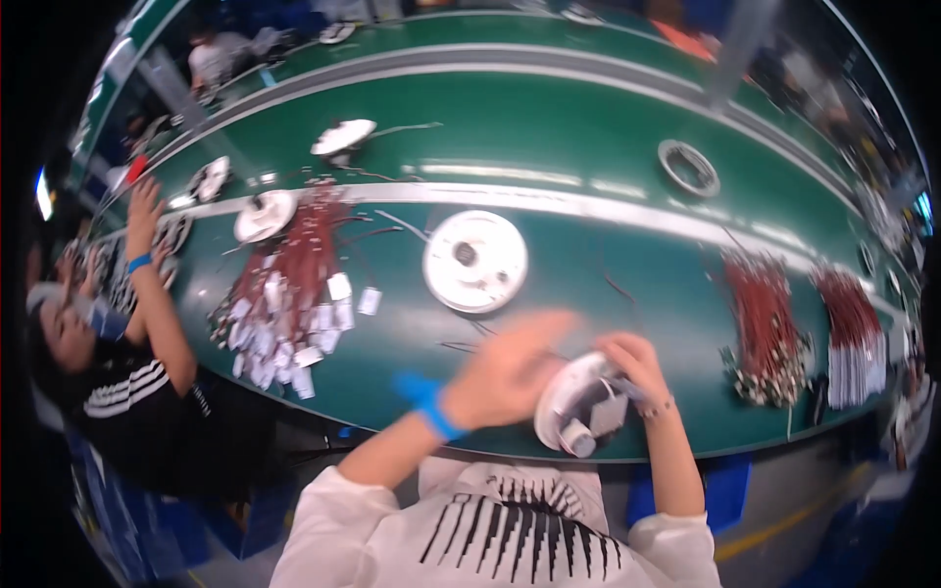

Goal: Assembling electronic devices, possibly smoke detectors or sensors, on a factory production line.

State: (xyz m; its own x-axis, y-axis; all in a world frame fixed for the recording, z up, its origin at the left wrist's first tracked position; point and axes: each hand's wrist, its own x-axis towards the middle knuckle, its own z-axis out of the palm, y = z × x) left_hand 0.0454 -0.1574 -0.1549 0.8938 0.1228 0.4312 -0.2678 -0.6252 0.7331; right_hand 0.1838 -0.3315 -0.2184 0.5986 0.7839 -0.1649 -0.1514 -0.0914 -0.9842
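My right hand (637, 370) is closed on the rim of a white round housing (557, 402), tilted up near the table's front edge. A small white cylinder (577, 438) and a grey boxy part show on its side toward me. My left hand (505, 374), with a blue band at the wrist, is beside the housing's left side. Motion smears its fingers, and I cannot tell whether they touch it. Just beyond my hands, another white round housing (475, 263) lies flat on the green table, with a dark round part at its middle and a wire at its upper left.
Red wires with white tags (294, 304) are heaped at the left. Two more red wire bundles (765, 333) (851, 328) lie at the right. A white ring (688, 168) and a white unit (343, 138) rest beyond the pale strip. At far left, a person (127, 382) raises an arm.
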